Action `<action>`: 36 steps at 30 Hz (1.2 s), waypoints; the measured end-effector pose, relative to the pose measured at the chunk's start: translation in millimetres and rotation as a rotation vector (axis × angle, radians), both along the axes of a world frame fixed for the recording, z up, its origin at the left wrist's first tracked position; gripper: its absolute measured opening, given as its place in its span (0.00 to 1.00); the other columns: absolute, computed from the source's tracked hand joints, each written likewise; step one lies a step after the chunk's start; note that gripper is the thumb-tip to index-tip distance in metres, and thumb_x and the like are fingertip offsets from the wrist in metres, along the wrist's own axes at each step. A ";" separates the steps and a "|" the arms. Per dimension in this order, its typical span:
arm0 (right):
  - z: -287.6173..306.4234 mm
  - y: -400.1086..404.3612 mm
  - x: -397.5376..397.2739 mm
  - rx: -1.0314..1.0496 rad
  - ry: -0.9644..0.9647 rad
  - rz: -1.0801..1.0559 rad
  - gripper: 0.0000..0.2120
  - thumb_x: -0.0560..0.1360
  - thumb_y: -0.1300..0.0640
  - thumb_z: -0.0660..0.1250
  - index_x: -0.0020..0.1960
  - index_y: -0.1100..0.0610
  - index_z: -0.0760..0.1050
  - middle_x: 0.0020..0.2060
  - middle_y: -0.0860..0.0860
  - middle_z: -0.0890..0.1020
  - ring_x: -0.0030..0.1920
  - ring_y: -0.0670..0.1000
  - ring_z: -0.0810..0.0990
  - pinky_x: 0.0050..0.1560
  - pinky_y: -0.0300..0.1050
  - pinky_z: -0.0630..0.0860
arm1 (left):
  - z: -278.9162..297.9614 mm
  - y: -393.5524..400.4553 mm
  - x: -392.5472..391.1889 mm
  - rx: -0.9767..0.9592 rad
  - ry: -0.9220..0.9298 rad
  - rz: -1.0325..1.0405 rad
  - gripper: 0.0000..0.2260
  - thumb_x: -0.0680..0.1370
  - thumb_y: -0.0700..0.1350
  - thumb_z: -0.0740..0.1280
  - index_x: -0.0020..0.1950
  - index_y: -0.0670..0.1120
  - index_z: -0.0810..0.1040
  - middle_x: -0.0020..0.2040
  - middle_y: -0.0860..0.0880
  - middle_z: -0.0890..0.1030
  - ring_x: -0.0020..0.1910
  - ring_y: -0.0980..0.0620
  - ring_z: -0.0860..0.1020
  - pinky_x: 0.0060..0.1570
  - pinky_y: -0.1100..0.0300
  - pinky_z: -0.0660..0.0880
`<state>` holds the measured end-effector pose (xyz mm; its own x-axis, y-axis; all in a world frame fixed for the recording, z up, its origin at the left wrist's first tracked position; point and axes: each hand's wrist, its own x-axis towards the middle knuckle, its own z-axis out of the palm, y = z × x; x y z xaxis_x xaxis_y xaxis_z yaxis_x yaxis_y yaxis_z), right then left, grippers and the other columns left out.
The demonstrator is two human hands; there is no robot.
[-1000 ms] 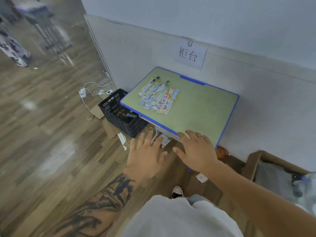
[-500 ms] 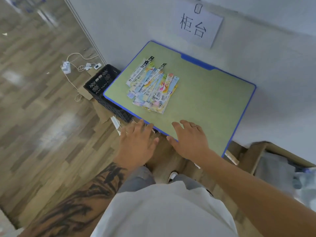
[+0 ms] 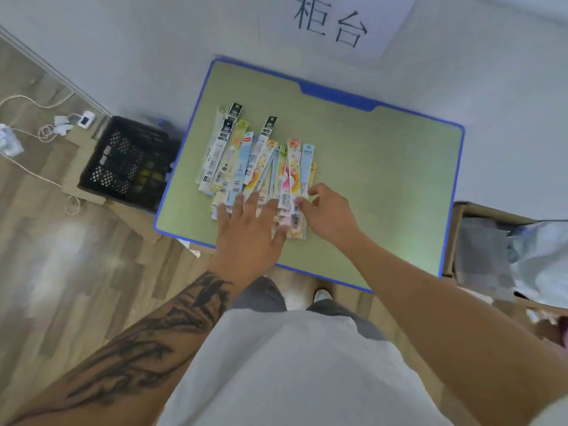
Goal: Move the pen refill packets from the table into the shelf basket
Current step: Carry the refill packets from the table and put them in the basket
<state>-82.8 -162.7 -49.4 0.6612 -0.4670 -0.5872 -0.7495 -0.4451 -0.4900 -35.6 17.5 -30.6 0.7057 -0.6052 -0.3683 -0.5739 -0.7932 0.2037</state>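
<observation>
**Fig. — Both hands at the near end of the refill packets**

L to R, head view. Far L: a white cable w/ a charger block [image 3: 82, 119] lies on the wood floor [image 3: 61, 272]. Next, a black plastic crate [image 3: 123, 161] sits on the floor, just beside the L edge of the tabletop [image 3: 384, 186], which is green w/ a blue rim and stands against a pale wall. A paper sign [image 3: 341, 23] w/ two handwritten characters hangs on the wall above it.

The pen refill packets [image 3: 258, 161] lie on the L half of the tabletop as a loose fan of long narrow strips, overlapping, long axes running roughly away from the person.

Left hand [image 3: 250, 232]: tattooed forearm, palm down, fingers straight and spread wide, lying flat over the near L ends of the packets; nothing gripped.

Right hand [image 3: 330, 215]: at the near R edge of the fan, fingers bent, thumb and forefinger tips at the edge of the R-most packets. Whether it actually pinches a packet cannot be told; motion blur hides the contact.

Far R: an open cardboard box [image 3: 455, 241] on the floor, just beside the tabletop's R edge, w/ pale blurred contents.
</observation>
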 end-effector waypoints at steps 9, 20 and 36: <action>-33.9 12.7 36.2 -0.021 0.165 -0.238 0.11 0.79 0.49 0.68 0.52 0.55 0.72 0.48 0.53 0.81 0.51 0.58 0.79 0.50 0.51 0.77 | -16.9 -7.3 71.6 0.042 0.020 -0.277 0.28 0.83 0.62 0.56 0.81 0.52 0.63 0.83 0.42 0.60 0.82 0.37 0.57 0.78 0.31 0.49; 21.5 18.2 9.8 0.335 -0.131 -0.636 0.12 0.79 0.54 0.72 0.43 0.61 0.75 0.33 0.52 0.77 0.29 0.46 0.70 0.32 0.39 0.68 | -1.7 -38.7 84.4 -0.083 0.192 -0.187 0.25 0.84 0.63 0.55 0.78 0.55 0.68 0.77 0.51 0.71 0.76 0.45 0.68 0.75 0.40 0.61; -18.3 -2.1 33.4 0.123 0.157 -0.393 0.15 0.79 0.41 0.68 0.54 0.53 0.72 0.45 0.48 0.80 0.43 0.49 0.79 0.41 0.46 0.72 | 20.7 -39.3 111.8 -0.361 0.903 0.592 0.10 0.83 0.47 0.69 0.44 0.45 0.80 0.35 0.50 0.79 0.37 0.51 0.77 0.43 0.53 0.79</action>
